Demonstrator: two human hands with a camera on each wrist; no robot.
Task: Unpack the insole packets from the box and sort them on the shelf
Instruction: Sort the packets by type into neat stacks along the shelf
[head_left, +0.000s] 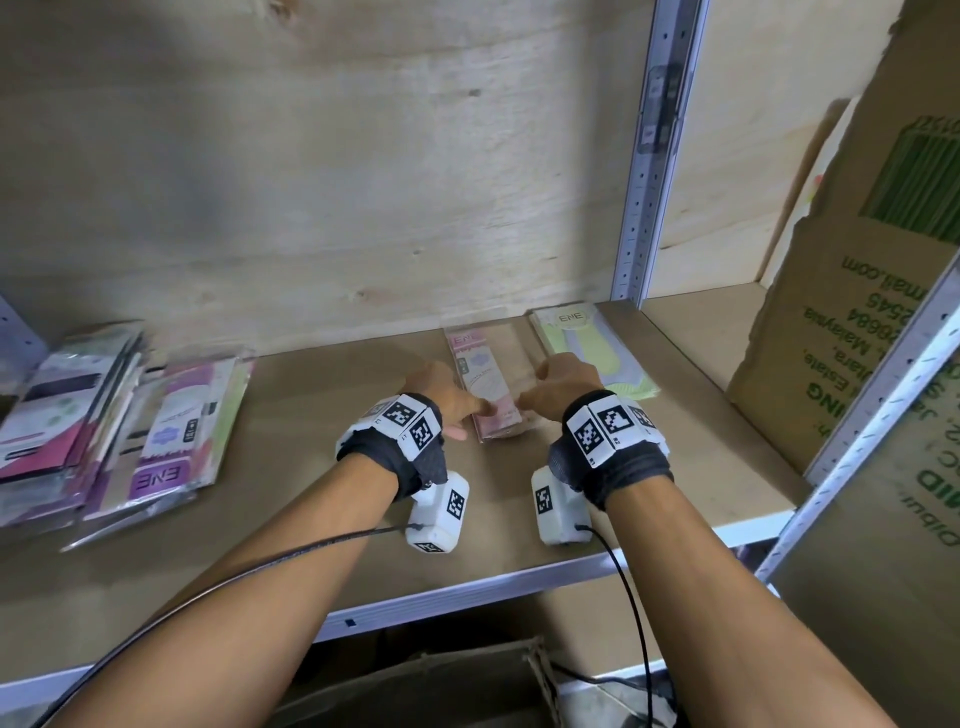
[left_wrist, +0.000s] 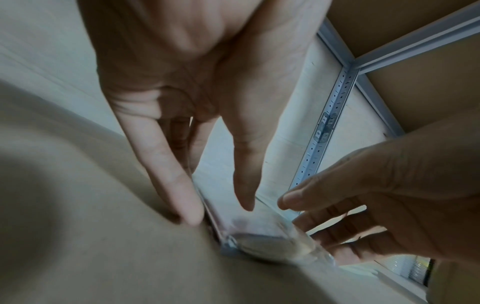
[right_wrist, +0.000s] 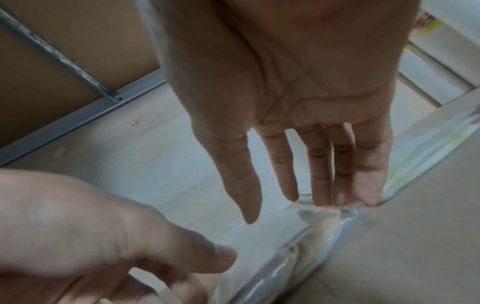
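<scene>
A pink insole packet (head_left: 491, 371) in clear plastic lies flat on the wooden shelf (head_left: 322, 415), its long side running front to back. My left hand (head_left: 447, 395) rests against its left edge and my right hand (head_left: 563, 376) against its right edge. In the left wrist view the left hand (left_wrist: 219, 211) has straight fingers, one fingertip down beside the packet (left_wrist: 262, 236) and the thumb just over it. In the right wrist view the right hand (right_wrist: 288, 205) has straight fingers whose tips touch the packet's (right_wrist: 319, 230) far edge. Neither hand curls round it.
A green insole packet (head_left: 587, 338) lies just right of the pink one. Two leaning stacks of packets (head_left: 176, 431) sit at the shelf's left end. A metal upright (head_left: 644, 171) stands behind the green packet, with a tall cardboard box (head_left: 852, 291) to its right. An open box (head_left: 441, 686) sits below the shelf.
</scene>
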